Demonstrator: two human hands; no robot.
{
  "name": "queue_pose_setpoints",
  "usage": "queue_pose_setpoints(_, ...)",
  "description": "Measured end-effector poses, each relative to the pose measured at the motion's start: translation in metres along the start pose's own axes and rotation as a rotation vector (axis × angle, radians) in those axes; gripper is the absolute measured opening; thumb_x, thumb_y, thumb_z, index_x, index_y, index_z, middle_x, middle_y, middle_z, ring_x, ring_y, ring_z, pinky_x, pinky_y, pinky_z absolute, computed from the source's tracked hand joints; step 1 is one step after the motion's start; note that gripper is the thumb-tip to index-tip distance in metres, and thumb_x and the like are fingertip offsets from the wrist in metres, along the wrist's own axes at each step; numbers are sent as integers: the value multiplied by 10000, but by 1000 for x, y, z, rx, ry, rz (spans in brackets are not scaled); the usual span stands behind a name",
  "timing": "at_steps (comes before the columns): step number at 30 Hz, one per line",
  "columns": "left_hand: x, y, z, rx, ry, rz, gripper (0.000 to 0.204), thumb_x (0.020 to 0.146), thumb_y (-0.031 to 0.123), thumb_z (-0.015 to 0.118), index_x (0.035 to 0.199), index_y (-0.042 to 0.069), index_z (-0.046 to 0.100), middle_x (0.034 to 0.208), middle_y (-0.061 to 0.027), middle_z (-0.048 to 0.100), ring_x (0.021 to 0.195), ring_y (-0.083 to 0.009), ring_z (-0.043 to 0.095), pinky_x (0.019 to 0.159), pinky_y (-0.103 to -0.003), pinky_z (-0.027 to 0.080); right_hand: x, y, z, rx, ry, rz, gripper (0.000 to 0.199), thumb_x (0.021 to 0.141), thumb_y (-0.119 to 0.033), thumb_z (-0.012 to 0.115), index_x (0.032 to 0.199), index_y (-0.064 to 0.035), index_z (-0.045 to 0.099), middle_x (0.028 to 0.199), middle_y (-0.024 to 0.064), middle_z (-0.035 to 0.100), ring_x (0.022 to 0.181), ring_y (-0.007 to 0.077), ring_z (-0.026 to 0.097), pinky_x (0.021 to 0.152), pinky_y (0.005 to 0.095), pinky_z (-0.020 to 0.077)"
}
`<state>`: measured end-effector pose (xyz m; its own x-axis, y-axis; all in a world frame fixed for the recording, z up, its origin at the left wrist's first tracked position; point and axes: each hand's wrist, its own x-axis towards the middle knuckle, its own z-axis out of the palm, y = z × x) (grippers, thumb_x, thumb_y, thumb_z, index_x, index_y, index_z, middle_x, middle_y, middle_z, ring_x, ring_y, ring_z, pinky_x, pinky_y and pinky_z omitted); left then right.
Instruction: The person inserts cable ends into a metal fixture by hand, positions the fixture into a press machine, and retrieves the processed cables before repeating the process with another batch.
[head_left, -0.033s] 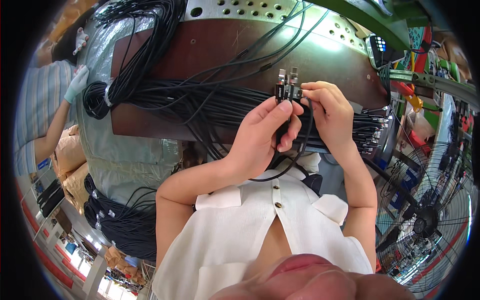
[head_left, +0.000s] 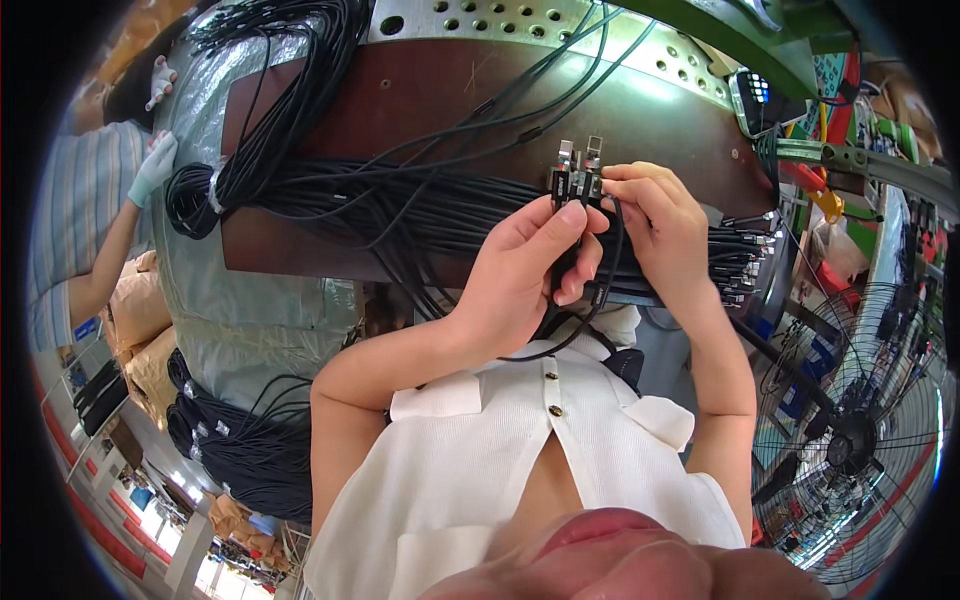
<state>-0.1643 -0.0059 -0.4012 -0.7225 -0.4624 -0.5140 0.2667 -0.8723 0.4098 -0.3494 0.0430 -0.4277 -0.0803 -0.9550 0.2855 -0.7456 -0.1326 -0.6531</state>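
Note:
My left hand (head_left: 540, 245) is closed around a small bunch of black cables, thumb pressed in front of them. Several cable connectors (head_left: 570, 183) with black housings and silver metal tips stand up out of its grip. At their right side, my right hand (head_left: 655, 215) pinches at one connector with thumb and index finger; its exact hold is partly hidden. One black cable (head_left: 606, 285) loops down from the fingers toward my shirt. Behind both hands a thick bundle of black cables (head_left: 440, 205) lies across the brown board, with silver connector ends (head_left: 745, 265) at its right.
The brown board (head_left: 330, 115) carries the bundle, with a perforated metal strip (head_left: 480, 20) behind it. A tied cable coil (head_left: 195, 200) lies at left, near a person's gloved hand (head_left: 153, 170). More coiled cables (head_left: 240, 440) sit lower left. A fan (head_left: 850, 440) stands at right.
The silver tips above my left hand have shifted slightly, the right-hand one moving a little to the right. Both hands stay almost in place.

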Motion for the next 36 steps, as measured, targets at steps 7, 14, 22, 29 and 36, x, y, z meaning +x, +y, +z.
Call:
queue_pose_setpoints(7,-5,1,15,161,-132,-93,301,1008,246,470,1042,-23,600,829,-140,670,632,-144,624,582,-266,512,16,-9,-18,-447,325,-412,302,658,-67,702,955,-94,659,849,27,585,763,250,553,723,372,436)
queue_pose_setpoints(14,-8,-3,13,251,-211,-41,307,1006,234,477,1004,-40,616,737,-111,638,582,-129,584,542,-234,476,11,-10,-10,-375,433,-496,318,631,-121,702,944,-94,654,851,21,581,779,218,548,705,359,411)
queue_pose_setpoints(22,-9,4,17,399,-286,-232,320,1009,228,460,991,-44,629,766,-115,654,625,-113,591,581,-220,483,0,-4,-3,-325,409,-397,280,668,-71,742,927,-96,637,861,23,583,806,232,558,709,358,439)
queue_pose_setpoints(29,-9,12,1,490,-168,136,374,1038,250,388,1097,-52,600,767,-86,636,653,-107,578,602,-233,463,-15,9,-11,-225,134,-256,308,648,37,665,939,-59,633,916,73,592,868,282,570,740,380,470)
queue_pose_setpoints(36,4,1,7,352,-138,-18,394,1035,298,400,1128,-44,573,657,-35,544,557,-72,484,490,-202,387,-5,1,-24,-315,-214,-235,200,651,-33,612,844,-53,564,860,55,519,884,244,542,778,349,489)
